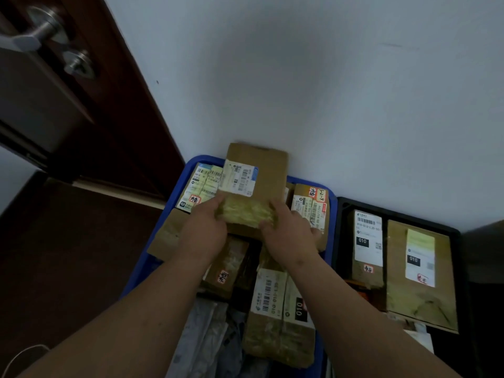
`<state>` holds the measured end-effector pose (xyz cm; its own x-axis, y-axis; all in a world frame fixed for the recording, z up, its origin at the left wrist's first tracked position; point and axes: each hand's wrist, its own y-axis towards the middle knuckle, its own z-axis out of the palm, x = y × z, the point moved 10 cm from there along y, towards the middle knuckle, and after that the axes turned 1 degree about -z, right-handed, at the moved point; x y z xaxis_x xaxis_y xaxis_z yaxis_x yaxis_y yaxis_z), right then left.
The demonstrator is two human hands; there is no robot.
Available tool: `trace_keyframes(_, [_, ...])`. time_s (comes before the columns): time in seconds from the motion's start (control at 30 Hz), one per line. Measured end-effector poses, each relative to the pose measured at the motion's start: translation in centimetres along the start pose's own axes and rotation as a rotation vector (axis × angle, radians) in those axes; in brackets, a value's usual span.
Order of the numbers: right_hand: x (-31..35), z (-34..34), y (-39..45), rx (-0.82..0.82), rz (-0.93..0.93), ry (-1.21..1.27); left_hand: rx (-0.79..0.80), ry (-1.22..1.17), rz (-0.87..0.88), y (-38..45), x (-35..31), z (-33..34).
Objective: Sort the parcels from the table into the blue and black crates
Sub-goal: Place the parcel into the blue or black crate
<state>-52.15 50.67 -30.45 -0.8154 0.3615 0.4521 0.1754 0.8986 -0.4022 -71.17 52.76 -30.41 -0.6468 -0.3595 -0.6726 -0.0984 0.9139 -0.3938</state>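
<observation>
"010"-labelled parcel lies nearest; both hands grip another parcel.

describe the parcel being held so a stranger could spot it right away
Find the blue plastic crate against the white wall, left of the black crate. Above its packed parcels, the left hand and right hand grip a flat brown cardboard parcel. It alone is lifted, tilted toward the wall, with yellowish tape on its near end.

The parcels are matt brown cardboard with white paper labels and glossy yellowish tape. The blue crate and black crate look like smooth plastic. The door handle is brushed metal on dark wood.
</observation>
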Motion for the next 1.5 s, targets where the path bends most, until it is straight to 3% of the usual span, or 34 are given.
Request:
trace_keyframes(0.27, [-1.8, 0.8, -0.8, -0.079, 0.028, -0.171, 0.104, 0.147, 0.201, -0.5, -1.4, 2.6])
trace_keyframes(0.6, [-3.1, 0.7, -0.8, -0.092, 0.067, -0.104, 0.236, 0.134, 0.167, 0.8, -1.5, 4.2])
trace_keyframes(0.87, [-0.8, 1.6, -0.9, -0.07, -0.108, -0.147, 0.159, 0.383, 0.076, 2.1, 1.5, 2.9])
trace_keyframes(1.3, [-1.8, 2.2, -1.6, -0.058, -0.064, -0.18, 0.219, 0.372, 0.068, 0.5, 1.3, 3.5])
trace_keyframes(1.5, [-2.2, 1.0, -2.0, -0.077, -0.047, -0.142, 0.168, 0.318, 0.063, -0.8, 0.6, 3.1])
